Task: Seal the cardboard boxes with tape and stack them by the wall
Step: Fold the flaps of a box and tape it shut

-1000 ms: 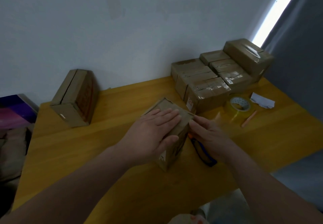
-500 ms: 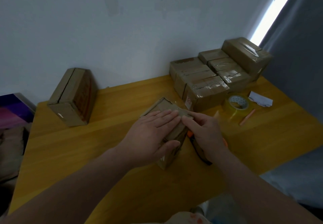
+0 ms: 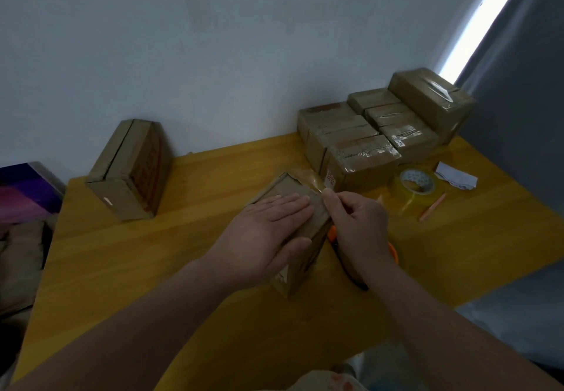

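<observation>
A small cardboard box (image 3: 293, 189) lies on the yellow table (image 3: 183, 253) in front of me. My left hand (image 3: 265, 231) presses flat on its top, thumb down the near side. My right hand (image 3: 357, 225) pinches a strip of clear tape (image 3: 311, 178) at the box's right edge; the strip runs over the far end of the top. Several taped boxes (image 3: 363, 152) are stacked by the wall at the back right. A roll of clear tape (image 3: 416, 183) sits next to them.
An untaped larger box (image 3: 131, 170) stands on its side at the back left. Orange-handled scissors (image 3: 332, 235) lie mostly hidden under my right hand. A pink pen (image 3: 432, 207) and a white paper scrap (image 3: 456, 176) lie right of the roll. A grey curtain hangs at right.
My right hand rose from the box's right side to its top edge and now pinches the tape strip. My left hand stayed pressed on the top.
</observation>
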The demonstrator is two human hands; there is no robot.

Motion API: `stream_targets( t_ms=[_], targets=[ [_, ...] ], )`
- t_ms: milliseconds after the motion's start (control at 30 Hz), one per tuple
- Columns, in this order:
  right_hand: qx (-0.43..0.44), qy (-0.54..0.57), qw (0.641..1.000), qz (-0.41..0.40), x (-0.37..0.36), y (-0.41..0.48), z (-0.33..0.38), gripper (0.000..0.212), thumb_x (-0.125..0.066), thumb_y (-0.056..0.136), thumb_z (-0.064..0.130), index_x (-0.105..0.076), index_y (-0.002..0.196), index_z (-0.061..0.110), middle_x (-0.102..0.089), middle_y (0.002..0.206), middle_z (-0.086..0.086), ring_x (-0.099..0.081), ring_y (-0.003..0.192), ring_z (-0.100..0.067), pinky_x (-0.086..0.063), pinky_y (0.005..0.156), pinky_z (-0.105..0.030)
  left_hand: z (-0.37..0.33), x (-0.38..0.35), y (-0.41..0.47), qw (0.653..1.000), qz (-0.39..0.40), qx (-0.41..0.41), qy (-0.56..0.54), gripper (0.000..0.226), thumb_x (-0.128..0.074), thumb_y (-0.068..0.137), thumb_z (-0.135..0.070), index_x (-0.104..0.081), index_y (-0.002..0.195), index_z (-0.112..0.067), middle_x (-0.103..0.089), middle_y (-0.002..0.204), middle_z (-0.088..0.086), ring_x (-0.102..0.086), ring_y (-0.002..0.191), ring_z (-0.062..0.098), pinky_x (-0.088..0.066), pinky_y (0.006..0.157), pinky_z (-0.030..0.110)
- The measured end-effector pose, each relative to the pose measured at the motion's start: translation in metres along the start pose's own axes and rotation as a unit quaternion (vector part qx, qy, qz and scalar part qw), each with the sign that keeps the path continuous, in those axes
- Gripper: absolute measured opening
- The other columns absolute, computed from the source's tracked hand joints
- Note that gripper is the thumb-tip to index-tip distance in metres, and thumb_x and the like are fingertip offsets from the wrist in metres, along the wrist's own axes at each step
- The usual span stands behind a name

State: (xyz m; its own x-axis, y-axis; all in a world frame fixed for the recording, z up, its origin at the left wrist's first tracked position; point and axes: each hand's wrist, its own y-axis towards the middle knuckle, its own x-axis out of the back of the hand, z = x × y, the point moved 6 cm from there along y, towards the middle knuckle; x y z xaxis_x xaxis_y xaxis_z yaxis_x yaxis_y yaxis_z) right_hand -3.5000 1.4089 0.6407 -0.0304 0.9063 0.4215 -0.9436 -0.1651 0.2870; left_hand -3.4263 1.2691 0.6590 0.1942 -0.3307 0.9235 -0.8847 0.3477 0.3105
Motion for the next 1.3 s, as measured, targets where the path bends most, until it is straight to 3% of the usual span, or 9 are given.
stream_targets(
  t_ms=[133, 233, 333, 467, 600, 733, 900, 1033, 1300],
  targets=[
    [-0.044, 0.007, 0.999, -0.018, -0.001, 0.002, -0.003, 0.049, -0.054, 0.098, 0.029, -0.055, 0.056, 0.003, -0.041, 0.046, 0.003, -0.036, 0.045, -0.009, -0.03, 0.045, -0.027, 0.002, 0.005, 0.006, 0.997, -0.029, 0.02, -0.074, 0.043, -0.037, 0.099, -0.035, -0.064, 0.123, -0.012, -0.062, 0.128, 0.002, -0.053, 0.123, 0.011, -0.035, 0.107, 0.021],
    [-0.121, 0.011, 0.993, -0.005, -0.001, 0.007, -0.007, 0.048, -0.048, 0.1, 0.036, -0.068, 0.068, 0.006, -0.057, 0.054, 0.0, -0.055, 0.054, -0.016, -0.045, 0.054, -0.031, 0.008, 0.016, 0.007, 0.988, -0.078, 0.056, -0.119, 0.035, -0.045, 0.096, -0.03, -0.072, 0.108, -0.011, -0.07, 0.112, 0.001, -0.057, 0.109, 0.007, -0.033, 0.096, 0.002],
    [-0.181, 0.048, 0.982, 0.025, 0.004, 0.012, 0.0, 0.051, -0.04, 0.099, 0.05, -0.071, 0.077, 0.015, -0.071, 0.073, 0.001, -0.068, 0.072, -0.015, -0.057, 0.072, -0.037, 0.013, 0.025, 0.005, 0.984, -0.144, 0.074, -0.076, 0.019, -0.065, 0.087, -0.02, -0.072, 0.103, -0.011, -0.07, 0.107, 0.002, -0.056, 0.102, 0.008, -0.046, 0.089, 0.015],
    [-0.144, -0.007, 0.984, 0.103, 0.003, 0.031, 0.027, 0.044, -0.057, 0.084, 0.062, -0.071, 0.093, 0.021, -0.069, 0.088, 0.008, -0.067, 0.084, -0.011, -0.055, 0.079, -0.031, 0.03, 0.033, 0.001, 0.951, -0.191, 0.235, -0.069, 0.068, -0.083, 0.067, -0.038, -0.054, 0.124, -0.015, -0.052, 0.121, 0.002, -0.043, 0.112, 0.011, -0.04, 0.091, 0.03],
    [-0.07, -0.138, 0.977, 0.147, -0.01, 0.048, 0.044, 0.031, -0.074, 0.08, 0.043, -0.073, 0.101, 0.02, -0.064, 0.088, 0.013, -0.062, 0.09, -0.004, -0.053, 0.088, -0.029, 0.05, 0.017, 0.004, 0.919, -0.082, 0.342, -0.178, 0.11, -0.079, 0.063, -0.054, -0.021, 0.15, -0.022, -0.038, 0.141, -0.006, -0.038, 0.127, 0.012, -0.036, 0.101, 0.03],
    [-0.062, -0.137, 0.98, 0.131, -0.015, 0.056, 0.045, 0.004, -0.07, 0.084, 0.023, -0.074, 0.083, 0.023, -0.068, 0.079, 0.011, -0.067, 0.083, -0.009, -0.055, 0.089, -0.039, 0.052, 0.005, 0.011, 0.927, -0.003, 0.284, -0.243, 0.086, -0.071, 0.077, -0.049, -0.031, 0.149, -0.025, -0.04, 0.147, -0.008, -0.039, 0.132, 0.01, -0.035, 0.106, 0.024],
    [-0.132, -0.069, 0.98, 0.132, -0.015, 0.057, 0.033, 0.013, -0.073, 0.081, 0.017, -0.069, 0.071, 0.025, -0.068, 0.077, 0.006, -0.067, 0.079, -0.012, -0.058, 0.083, -0.041, 0.047, 0.003, 0.014, 0.959, 0.042, 0.203, -0.191, 0.067, -0.056, 0.089, -0.049, -0.032, 0.148, -0.027, -0.035, 0.148, -0.014, -0.029, 0.128, -0.006, -0.02, 0.103, 0.008],
    [-0.166, -0.036, 0.976, 0.139, -0.015, 0.056, 0.031, 0.011, -0.073, 0.078, 0.015, -0.069, 0.073, 0.023, -0.071, 0.076, 0.0, -0.069, 0.075, -0.014, -0.06, 0.075, -0.035, 0.049, -0.002, 0.015, 0.978, 0.1, 0.166, -0.083, 0.081, -0.022, 0.083, -0.077, -0.018, 0.151, -0.034, -0.018, 0.157, -0.016, -0.017, 0.143, 0.004, -0.016, 0.113, 0.021],
    [-0.32, 0.162, 0.923, 0.141, -0.018, 0.048, 0.023, 0.022, -0.055, 0.089, 0.02, -0.071, 0.085, 0.004, -0.073, 0.066, -0.004, -0.067, 0.054, -0.012, -0.051, 0.046, -0.02, 0.042, 0.006, 0.019, 0.987, 0.093, 0.118, 0.056, 0.08, 0.004, 0.081, -0.066, -0.013, 0.152, -0.034, -0.019, 0.158, -0.011, -0.021, 0.144, 0.012, -0.034, 0.106, 0.028]
  ],
)
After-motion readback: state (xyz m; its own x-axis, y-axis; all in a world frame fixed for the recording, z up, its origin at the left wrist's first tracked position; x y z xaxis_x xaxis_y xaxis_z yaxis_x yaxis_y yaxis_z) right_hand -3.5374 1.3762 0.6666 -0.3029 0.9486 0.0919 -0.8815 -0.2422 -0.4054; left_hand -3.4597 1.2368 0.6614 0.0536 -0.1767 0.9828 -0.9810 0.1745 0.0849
